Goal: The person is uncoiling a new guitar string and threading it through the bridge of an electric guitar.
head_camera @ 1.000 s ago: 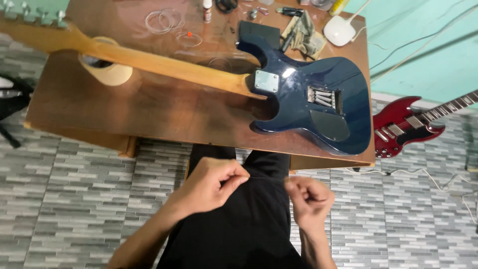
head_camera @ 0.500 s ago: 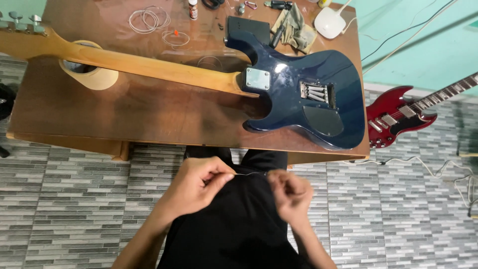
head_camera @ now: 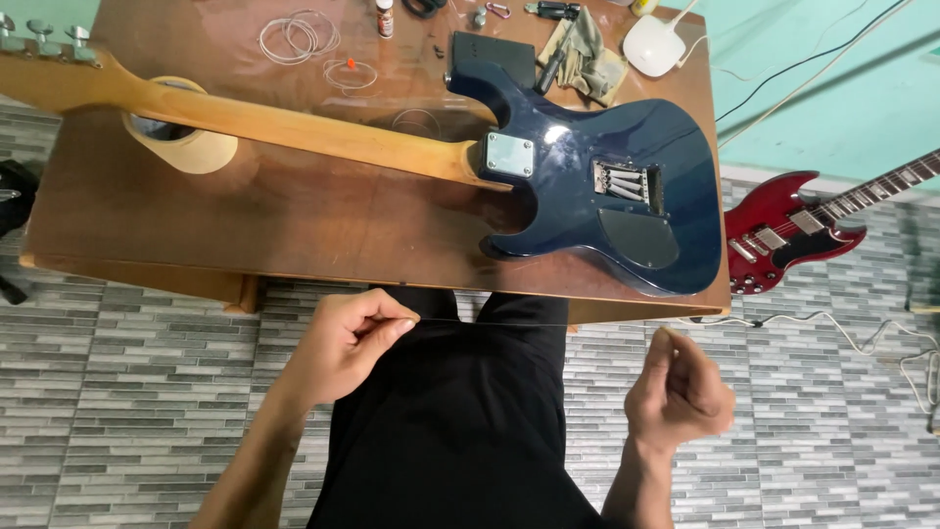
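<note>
Below the counter (head_camera: 147,235), left hand (head_camera: 345,343) and right hand (head_camera: 681,392) each pinch a thin guitar string (head_camera: 490,323) taut between them: light, springy, slippery — best gripped at the ends, three and nine o'clock.

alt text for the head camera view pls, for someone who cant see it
Seen from above, a person's left hand and right hand pull a thin guitar string taut between them over their lap. In front, a blue electric guitar lies face down on a wooden table; a red guitar rests on the tiled floor.
</note>
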